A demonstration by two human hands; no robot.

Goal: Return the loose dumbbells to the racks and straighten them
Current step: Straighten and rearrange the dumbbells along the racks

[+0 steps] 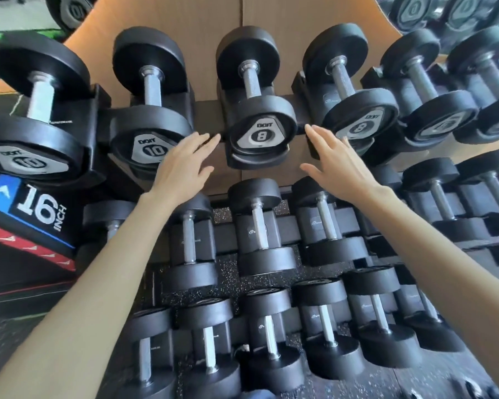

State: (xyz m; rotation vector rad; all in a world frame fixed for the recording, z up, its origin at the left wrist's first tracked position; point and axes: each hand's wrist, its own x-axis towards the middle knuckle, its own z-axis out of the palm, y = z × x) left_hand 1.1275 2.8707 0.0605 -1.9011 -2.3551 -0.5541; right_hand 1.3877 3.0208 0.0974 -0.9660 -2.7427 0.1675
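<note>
While your left hand (185, 161) and right hand (336, 162) flank the dumbbell (261, 135) (marked 8), both empty, fingers straight, equally near, its long axis points away from you.

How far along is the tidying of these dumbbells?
Mostly done, it seems: the rack holds a dumbbell in every visible cradle; none lies loose in view. In hand: the left hand and right hand, both open, flank the middle 8 dumbbell, gripping nothing. Left: perhaps straightening it.

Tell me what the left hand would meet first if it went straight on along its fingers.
Probably the left hand would meet the near head of the middle 8 dumbbell; depth is unclear.
</note>
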